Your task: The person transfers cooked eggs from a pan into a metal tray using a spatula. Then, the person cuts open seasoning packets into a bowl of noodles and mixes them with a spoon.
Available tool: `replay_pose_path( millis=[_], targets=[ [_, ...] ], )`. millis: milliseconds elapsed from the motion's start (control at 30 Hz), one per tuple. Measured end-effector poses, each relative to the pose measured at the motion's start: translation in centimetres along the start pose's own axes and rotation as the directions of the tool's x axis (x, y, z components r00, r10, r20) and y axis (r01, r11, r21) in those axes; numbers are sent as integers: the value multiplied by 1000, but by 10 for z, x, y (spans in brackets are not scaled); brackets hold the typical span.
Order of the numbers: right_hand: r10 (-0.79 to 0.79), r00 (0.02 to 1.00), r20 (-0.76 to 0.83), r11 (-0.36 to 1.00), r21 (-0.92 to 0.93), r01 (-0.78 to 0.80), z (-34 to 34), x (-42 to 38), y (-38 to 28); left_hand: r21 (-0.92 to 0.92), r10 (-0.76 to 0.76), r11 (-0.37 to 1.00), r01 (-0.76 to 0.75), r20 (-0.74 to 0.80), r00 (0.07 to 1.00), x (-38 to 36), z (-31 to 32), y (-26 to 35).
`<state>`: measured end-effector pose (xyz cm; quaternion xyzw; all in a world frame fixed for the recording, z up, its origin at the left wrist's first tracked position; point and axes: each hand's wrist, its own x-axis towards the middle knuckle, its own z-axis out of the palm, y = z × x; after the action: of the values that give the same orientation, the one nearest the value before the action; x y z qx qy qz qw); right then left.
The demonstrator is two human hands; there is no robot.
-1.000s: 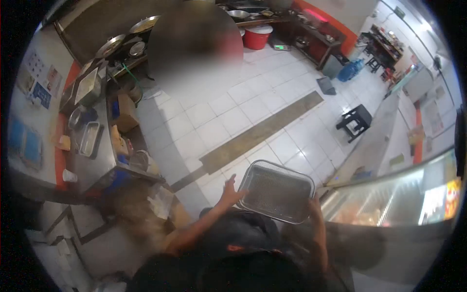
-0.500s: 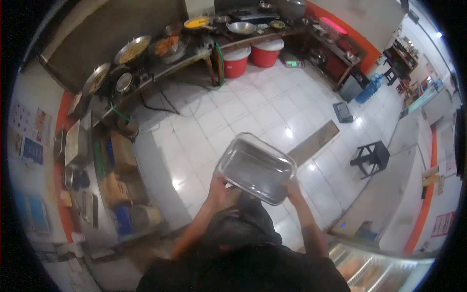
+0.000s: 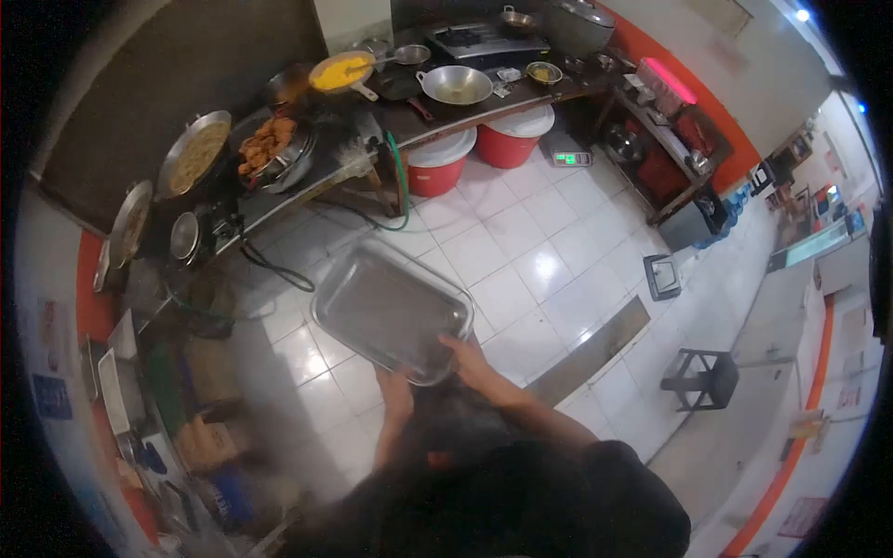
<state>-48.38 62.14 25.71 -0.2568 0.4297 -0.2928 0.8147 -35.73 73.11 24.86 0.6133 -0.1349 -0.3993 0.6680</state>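
Observation:
A rectangular metal tray (image 3: pixel 391 302) with a rolled rim is held out in front of me, tilted, over the tiled floor. My left hand (image 3: pixel 396 389) grips its near edge from below, with the fingers mostly hidden under it. At the near right corner, my right hand (image 3: pixel 465 361) is closed on the rim, its thumb lying over the inside. Nothing shows inside the tray.
A long counter (image 3: pixel 307 191) carries a bowl of fried pieces (image 3: pixel 267 144), a pan of yellow food (image 3: pixel 341 73) and a wok (image 3: pixel 456 86). Red lidded buckets (image 3: pixel 510 139) stand underneath. A black stool (image 3: pixel 699 379) and a scale (image 3: pixel 569 158) are on the floor.
The tray has moved left in view, held in both hands. My right hand has come closer to my left along the near edge. The camera view has shifted, with the counter appearing nearer.

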Motion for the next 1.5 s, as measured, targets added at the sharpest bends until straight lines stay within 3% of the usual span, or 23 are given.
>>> replay_pose_path(
  millis=[67, 133, 200, 233, 333, 467, 533, 567, 633, 667, 700, 733, 767, 800, 900, 1033, 1100, 1200, 1267, 1333, 1400, 1467, 1500],
  targets=[
    [-108, 985, 137, 992, -47, 116, -8, 78, -64, -109, -12, 994, 14, 21, 1000, 75, 49, 37],
    [88, 981, 170, 989, -131, -66, -27, 155, -135, -288, -207, 935, 206, 27, 978, 147, 77, 52],
    [57, 991, 123, 998, -46, -52, -33, 233, -231, -309, -256, 924, 227, -54, 965, 216, 110, 50],
    [1, 992, 124, 989, -144, 17, -47, 283, -272, -154, -75, 985, 78, 29, 997, 256, 122, 32],
    [-167, 971, 173, 915, -338, 218, -119, 480, -371, 54, -33, 998, 21, 241, 970, 371, 130, -62],
    [-161, 986, 29, 913, -374, 160, -150, 697, -514, -1, -25, 1000, 25, 25, 999, 456, 247, -61],
    [-99, 994, -50, 904, -423, 68, -154, 777, -564, -4, -248, 967, 254, -242, 938, 473, 309, -37],
    [-122, 980, -156, 884, -466, 35, -157, 827, -579, -381, -185, 918, 109, -168, 968, 476, 345, -16],
    [-93, 963, -254, 849, -525, -57, -203, 920, -572, -348, -372, 903, 253, -336, 865, 494, 406, 4],
    [8, 999, 53, 786, -618, 27, -232, 967, -567, -347, -402, 897, 274, -383, 832, 501, 417, -7],
    [136, 928, 346, 734, -664, 140, -249, 999, -555, -199, -384, 923, 328, -450, 806, 504, 425, -21],
    [138, 811, 568, -66, -812, 580, -219, 972, -597, -55, -356, 922, 383, -511, 783, 508, 437, -33],
    [104, 871, 481, 358, -835, 418, -216, 982, -597, -464, -392, 876, 133, -524, 756, 508, 454, -40],
    [132, 899, 417, 547, -788, 285, -221, 985, -590, -460, -224, 887, -35, -497, 838, 503, 460, -64],
    [198, 944, 265, 859, -511, -37, -225, 977, -582, -311, -352, 928, 203, -562, 749, 494, 492, -62],
    [178, 961, 213, 831, -555, -31, -221, 966, -587, 13, -261, 949, 314, -525, 810, 497, 499, -104],
    [171, 970, 172, 835, -547, -50, -214, 951, -596, 26, -250, 952, 305, -511, 822, 516, 515, -88],
    [196, 977, 88, 861, -492, -129, -205, 936, -615, -207, -414, 910, 359, -458, 787, 545, 519, -76],
    [254, 962, 98, 822, -546, -161, -225, 933, -618, -297, -400, 915, 274, -564, 722, 554, 512, -90],
    [220, 967, 125, 852, -508, -128, -217, 916, -638, -227, -362, 930, 290, -415, 835, 581, 512, -74],
    [154, 979, 133, 936, -337, -102, -185, 890, -678, -195, -367, 928, 317, -335, 868, 610, 516, -61],
    [170, 972, 165, 944, -310, -112, -164, 878, -718, -337, -373, 898, 281, -249, 894, 639, 519, -66],
    [157, 975, 159, 955, -275, -109, -162, 879, -730, -138, -313, 948, 288, -227, 922, 658, 515, -90]
  ],
)
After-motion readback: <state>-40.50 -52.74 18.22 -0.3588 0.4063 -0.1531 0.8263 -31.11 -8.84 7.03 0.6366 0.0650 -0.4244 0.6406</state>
